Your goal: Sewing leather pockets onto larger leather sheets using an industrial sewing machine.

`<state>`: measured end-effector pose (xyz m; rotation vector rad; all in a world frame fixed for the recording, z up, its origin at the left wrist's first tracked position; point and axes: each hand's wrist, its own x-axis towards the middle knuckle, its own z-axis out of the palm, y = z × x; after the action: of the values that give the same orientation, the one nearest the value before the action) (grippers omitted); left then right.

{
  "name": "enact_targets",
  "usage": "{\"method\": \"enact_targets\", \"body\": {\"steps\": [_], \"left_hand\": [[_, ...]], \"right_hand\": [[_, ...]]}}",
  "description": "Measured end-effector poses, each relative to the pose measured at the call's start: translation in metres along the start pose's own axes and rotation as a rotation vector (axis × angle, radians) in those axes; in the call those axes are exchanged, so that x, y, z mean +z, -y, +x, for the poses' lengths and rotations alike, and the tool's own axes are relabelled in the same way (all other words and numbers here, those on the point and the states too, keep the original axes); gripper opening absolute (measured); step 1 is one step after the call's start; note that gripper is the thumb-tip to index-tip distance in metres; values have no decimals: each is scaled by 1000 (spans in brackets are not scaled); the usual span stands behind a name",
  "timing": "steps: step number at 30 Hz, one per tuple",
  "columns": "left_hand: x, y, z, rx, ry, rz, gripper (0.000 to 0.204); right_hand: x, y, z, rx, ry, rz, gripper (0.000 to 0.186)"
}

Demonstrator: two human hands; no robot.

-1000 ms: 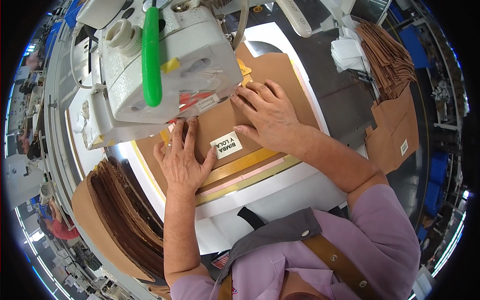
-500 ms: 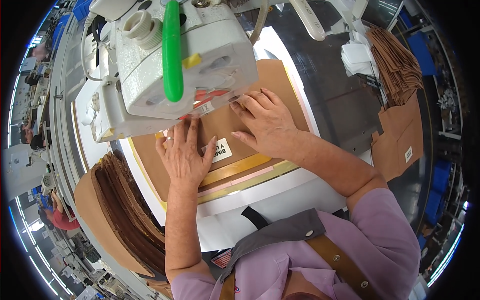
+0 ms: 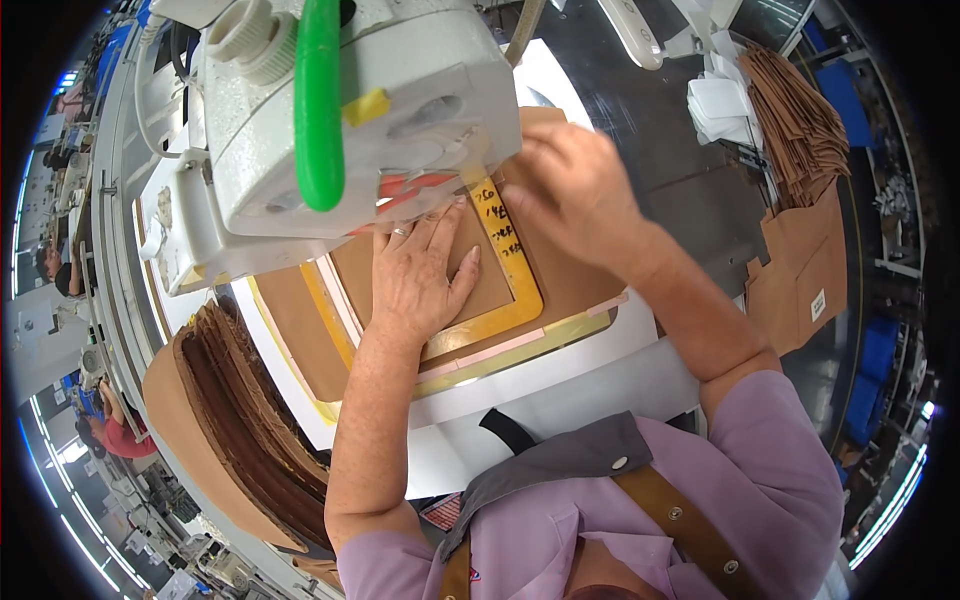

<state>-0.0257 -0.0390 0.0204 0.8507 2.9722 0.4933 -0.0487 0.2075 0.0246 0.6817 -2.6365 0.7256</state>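
Left hand point(image 3: 415, 285) shifted right, flat on brown panel point(image 3: 487, 285) inside yellow frame point(image 3: 526, 290) | right hand point(image 3: 585, 200) beside frame, grip unclear | skewing risked by uneven pressure

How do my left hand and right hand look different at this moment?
Your left hand lies palm down within the yellow frame's opening, while your right hand is to the right of the frame, fingers bent. The left looks fairly sharp; the right is blurred. The left wears a ring; none can be made out on the right. Both are ungloved.
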Motion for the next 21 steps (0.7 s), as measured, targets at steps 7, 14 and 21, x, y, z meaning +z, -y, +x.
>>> {"method": "enact_targets", "body": {"steps": [7, 14, 21], "left_hand": [[1, -1, 1, -27, 29, -6, 61], [5, 1, -1, 35, -47, 28, 62], [5, 2, 0, 32, -41, 5, 64]], "right_hand": [[12, -45, 11, 249, -102, -177, 57], [13, -41, 17, 347, -3, -164, 47], [24, -50, 13, 221, -78, -55, 27]]}}
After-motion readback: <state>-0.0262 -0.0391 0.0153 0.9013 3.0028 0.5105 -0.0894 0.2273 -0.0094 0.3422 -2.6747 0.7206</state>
